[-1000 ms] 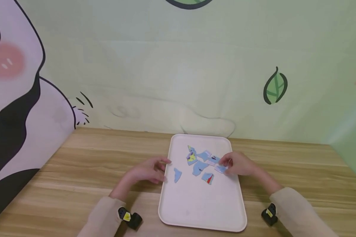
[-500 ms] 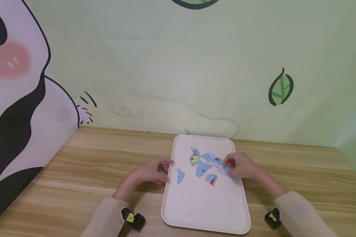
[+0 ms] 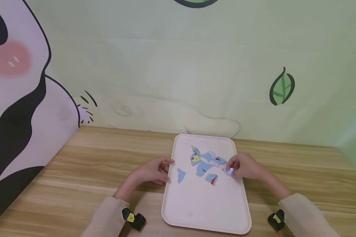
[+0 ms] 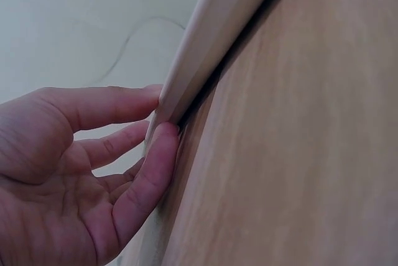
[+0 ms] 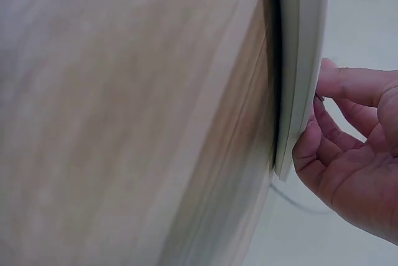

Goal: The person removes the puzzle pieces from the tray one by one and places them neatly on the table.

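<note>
My right hand (image 3: 246, 165) pinches a blue and pale lilac puzzle piece (image 3: 227, 170) at the tray's right side. In the right wrist view the same hand (image 5: 357, 142) has its fingertips right at the rim, and the piece is mostly hidden. Left of it lie a piece with a small dark ship (image 3: 218, 159), a larger blue piece (image 3: 203, 168) and a piece with a red shape (image 3: 212, 179). My left hand (image 3: 154, 170) rests its fingertips against the left rim of the white tray (image 3: 206, 210); the left wrist view shows that hand (image 4: 81, 173) with nothing held.
Joined yellow and blue pieces (image 3: 195, 158) lie toward the tray's far end, beside a blue and lilac piece (image 3: 208, 155). A lone blue piece (image 3: 181, 175) sits near the left rim. The wooden table (image 3: 106, 154) meets a printed wall (image 3: 166, 82) behind.
My right hand has drawn slightly right with the lilac and blue piece, away from the ship piece. My left hand stays at the rim. The head view has shifted a little.
</note>
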Demonstrator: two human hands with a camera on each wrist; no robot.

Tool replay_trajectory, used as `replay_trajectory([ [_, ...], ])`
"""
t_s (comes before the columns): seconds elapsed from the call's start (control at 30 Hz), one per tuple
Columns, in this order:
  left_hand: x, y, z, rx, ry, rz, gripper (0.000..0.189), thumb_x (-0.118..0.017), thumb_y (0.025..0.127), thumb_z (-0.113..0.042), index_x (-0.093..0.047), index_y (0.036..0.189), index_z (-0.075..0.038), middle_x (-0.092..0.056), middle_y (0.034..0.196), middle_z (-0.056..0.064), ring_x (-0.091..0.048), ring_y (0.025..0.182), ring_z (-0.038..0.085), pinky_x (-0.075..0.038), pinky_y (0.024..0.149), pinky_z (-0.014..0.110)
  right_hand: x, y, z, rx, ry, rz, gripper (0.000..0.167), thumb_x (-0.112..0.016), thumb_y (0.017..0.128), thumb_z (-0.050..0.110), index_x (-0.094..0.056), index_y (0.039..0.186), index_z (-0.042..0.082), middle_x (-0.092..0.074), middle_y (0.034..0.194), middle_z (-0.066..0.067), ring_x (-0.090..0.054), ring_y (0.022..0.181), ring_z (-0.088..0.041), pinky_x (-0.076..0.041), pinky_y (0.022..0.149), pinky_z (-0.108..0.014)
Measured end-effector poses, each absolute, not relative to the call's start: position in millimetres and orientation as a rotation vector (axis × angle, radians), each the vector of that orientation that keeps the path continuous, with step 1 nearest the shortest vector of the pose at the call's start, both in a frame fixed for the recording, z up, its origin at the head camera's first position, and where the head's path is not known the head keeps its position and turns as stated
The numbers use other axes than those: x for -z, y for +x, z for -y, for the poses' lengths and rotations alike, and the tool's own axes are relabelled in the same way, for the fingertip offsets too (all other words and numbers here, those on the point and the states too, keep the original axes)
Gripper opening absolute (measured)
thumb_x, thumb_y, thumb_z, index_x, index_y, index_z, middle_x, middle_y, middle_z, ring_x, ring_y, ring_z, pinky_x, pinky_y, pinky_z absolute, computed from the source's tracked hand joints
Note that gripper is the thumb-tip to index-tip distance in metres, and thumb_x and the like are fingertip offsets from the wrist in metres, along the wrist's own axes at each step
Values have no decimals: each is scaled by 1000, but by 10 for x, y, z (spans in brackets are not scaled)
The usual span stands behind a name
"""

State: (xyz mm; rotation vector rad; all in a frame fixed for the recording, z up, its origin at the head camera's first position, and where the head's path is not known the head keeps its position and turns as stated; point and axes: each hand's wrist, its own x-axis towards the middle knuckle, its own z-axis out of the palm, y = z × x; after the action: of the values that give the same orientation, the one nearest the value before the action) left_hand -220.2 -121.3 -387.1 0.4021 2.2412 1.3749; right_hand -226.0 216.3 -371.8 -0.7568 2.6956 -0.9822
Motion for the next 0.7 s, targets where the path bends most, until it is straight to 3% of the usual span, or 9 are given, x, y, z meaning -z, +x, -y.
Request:
replay_trajectory([
  [0.4, 3887, -2196, 1204, -1352, 383, -2251, 56, -69, 75, 2, -46, 126, -3, -52, 95, 14, -56, 75, 18, -54, 62, 31, 3676, -2231, -2220, 1082, -612, -2650, 19, -62, 76, -3, -66, 94, -4, -65, 92, -12, -55, 77, -17, -49, 65, -24],
  [0.7, 3870, -2197, 1194, -1337, 373, -2268, 56, -69, 75, 2, -46, 126, -3, -52, 91, 13, -55, 72, 19, -54, 62, 31, 3618, -2267, -2336, 1233, -449, -2673, 22, -61, 80, 0, -64, 100, -7, -62, 99, -19, -56, 82, -21, -50, 65, -23],
])
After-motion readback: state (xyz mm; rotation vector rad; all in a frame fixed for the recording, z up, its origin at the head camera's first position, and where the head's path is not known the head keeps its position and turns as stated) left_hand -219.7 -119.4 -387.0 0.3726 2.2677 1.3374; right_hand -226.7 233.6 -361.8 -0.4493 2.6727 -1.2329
